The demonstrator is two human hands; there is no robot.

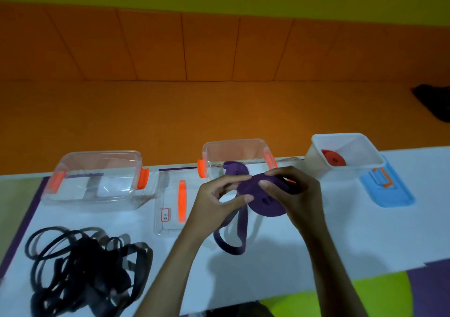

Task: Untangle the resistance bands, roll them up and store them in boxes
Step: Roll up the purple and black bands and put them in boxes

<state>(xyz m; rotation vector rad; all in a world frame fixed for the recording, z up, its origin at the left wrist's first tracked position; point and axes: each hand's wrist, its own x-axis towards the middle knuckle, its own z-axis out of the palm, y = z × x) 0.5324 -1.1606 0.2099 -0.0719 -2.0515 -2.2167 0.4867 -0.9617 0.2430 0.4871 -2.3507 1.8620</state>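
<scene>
Purple resistance band (264, 203), partly rolled, is pinched by left hand (219, 202) and right hand (300, 191), apparently just before the clear box (233, 142).

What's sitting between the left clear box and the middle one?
Head view: a clear lid with an orange strip lies flat between the left box and the middle box.

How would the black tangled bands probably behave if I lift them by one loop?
The black tangled bands lie in flat, limp loops, so they would likely sag and dangle. The loops cross each other often, so the whole heap would probably rise together. They look thin, so they are probably light.
</scene>
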